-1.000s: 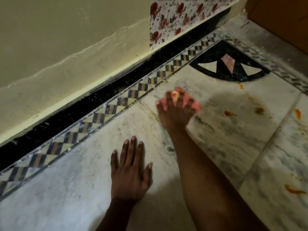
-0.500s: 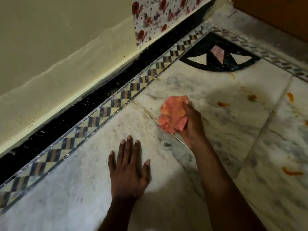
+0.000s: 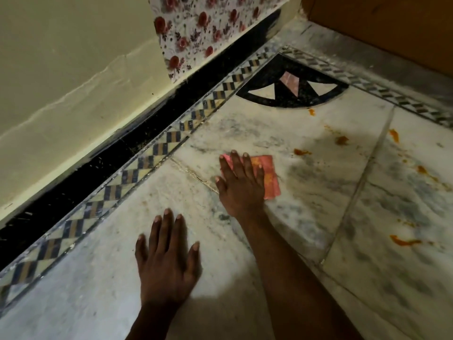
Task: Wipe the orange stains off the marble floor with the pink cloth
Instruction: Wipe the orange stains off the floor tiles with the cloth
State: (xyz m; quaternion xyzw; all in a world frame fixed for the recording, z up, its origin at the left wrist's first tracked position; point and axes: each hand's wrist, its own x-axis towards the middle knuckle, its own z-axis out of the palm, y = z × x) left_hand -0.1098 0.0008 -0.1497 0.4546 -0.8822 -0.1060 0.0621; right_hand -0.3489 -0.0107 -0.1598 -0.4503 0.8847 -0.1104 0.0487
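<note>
The pink cloth (image 3: 269,176) lies flat on the white marble floor (image 3: 306,192), marked with orange smears. My right hand (image 3: 240,182) presses on its left part with fingers spread. My left hand (image 3: 166,261) rests flat on the floor nearer to me, palm down, holding nothing. Orange stains dot the floor to the right: one just past the cloth (image 3: 302,152), another further out (image 3: 341,140), one beside the tile joint (image 3: 394,135), and a long smear at the near right (image 3: 404,241).
A patterned tile border (image 3: 157,149) and a black skirting strip (image 3: 98,173) run along the cream wall (image 3: 61,82) on the left. A floral sheet (image 3: 203,28) hangs on the wall. A black fan-shaped inlay (image 3: 291,92) fills the corner. A brown wooden panel (image 3: 392,25) stands at the far right.
My right hand held the cloth bunched up off the floor half a second ago; now the cloth is spread flat under the palm, slightly further right. The left hand stayed put.
</note>
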